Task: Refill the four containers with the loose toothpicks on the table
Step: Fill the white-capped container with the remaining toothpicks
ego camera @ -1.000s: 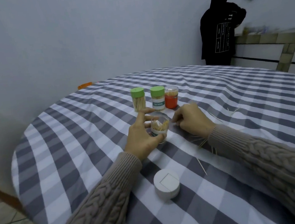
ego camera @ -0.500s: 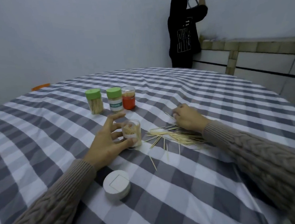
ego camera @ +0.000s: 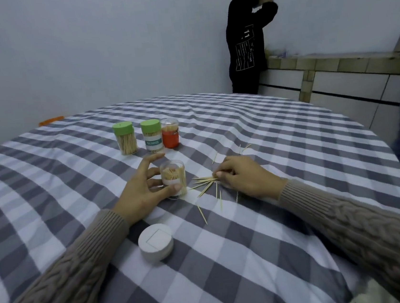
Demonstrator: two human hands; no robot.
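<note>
Filling the open jar at the checked desk [ego camera: 49,193]

The left hand [ego camera: 143,190] grips the open jar [ego camera: 174,179], upright and part-full; at its 3 o'clock the right hand [ego camera: 241,175] seems to pinch loose toothpicks [ego camera: 203,182], fingers curled; three filled jars [ego camera: 151,138] stand at 12; a white lid [ego camera: 155,241] lies at 6.

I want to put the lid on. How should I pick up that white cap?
Grip the white cap round its curved side wall, coming from above with thumb and fingers on opposite sides. It is a low round puck lying flat on the tablecloth, so its top offers no hold.
</note>
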